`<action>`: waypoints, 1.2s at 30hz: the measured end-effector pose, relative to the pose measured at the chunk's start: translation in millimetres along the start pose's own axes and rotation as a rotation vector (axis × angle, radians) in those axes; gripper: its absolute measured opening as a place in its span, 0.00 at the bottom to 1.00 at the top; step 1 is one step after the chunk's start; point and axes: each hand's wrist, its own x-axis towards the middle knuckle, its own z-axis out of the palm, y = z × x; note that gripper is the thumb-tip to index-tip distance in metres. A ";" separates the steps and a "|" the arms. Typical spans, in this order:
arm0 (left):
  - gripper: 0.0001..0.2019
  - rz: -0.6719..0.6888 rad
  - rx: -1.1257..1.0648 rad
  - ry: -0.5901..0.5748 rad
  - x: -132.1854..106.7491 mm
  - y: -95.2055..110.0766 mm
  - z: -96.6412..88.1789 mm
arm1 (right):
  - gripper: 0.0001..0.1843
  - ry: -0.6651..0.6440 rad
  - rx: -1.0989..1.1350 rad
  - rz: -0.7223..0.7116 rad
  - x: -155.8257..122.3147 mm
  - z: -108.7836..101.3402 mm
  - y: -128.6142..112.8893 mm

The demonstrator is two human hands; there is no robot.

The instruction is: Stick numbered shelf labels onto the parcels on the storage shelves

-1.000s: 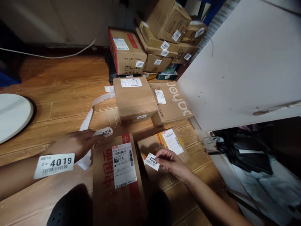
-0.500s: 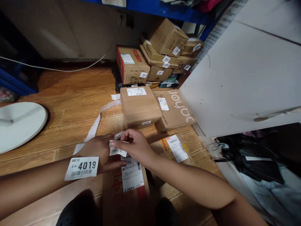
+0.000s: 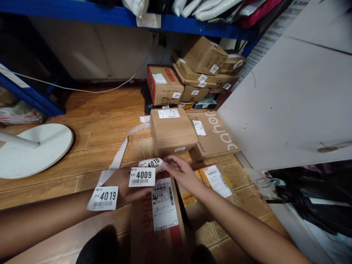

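My left hand (image 3: 123,183) is held over a red-taped cardboard box (image 3: 158,216) on the wooden floor. A white sticker reading 4009 (image 3: 142,177) is stuck on the back of that hand, and another reading 4019 (image 3: 103,198) on my wrist. A curled sticker reading 4010 (image 3: 151,163) sits at my left fingertips. My right hand (image 3: 180,170) reaches in from the right and pinches the end of the 4010 sticker. A white backing strip (image 3: 118,156) trails from my left hand across the floor. My left fingers are mostly hidden behind the stickers.
A plain brown box (image 3: 172,130) and a flat branded box (image 3: 214,134) lie just beyond my hands. A yellow-taped parcel (image 3: 211,181) is at right. Several boxes are stacked against the wall (image 3: 192,73). A white round base (image 3: 33,148) is at left, a white panel (image 3: 291,99) at right.
My right hand brought the 4009 sticker over from the right parcel, stuck it on the back of my left hand, then moved to the 4010 sticker. The view tilted upward.
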 end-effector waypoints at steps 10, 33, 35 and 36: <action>0.12 -0.035 -0.027 -0.068 5.1 10.3 1.0 | 0.16 0.082 0.253 0.006 -0.1 21.1 13.3; 0.11 -0.244 -0.148 0.149 1.5 0.0 32.5 | 0.16 0.127 0.262 -0.010 -14.4 23.4 28.2; 0.12 -0.271 -0.123 0.149 -0.6 -0.7 35.4 | 0.17 0.149 0.254 -0.008 -15.9 23.4 28.7; 0.12 -0.275 -0.119 0.145 -1.5 -1.2 36.8 | 0.17 0.156 0.255 0.000 -16.6 23.3 28.9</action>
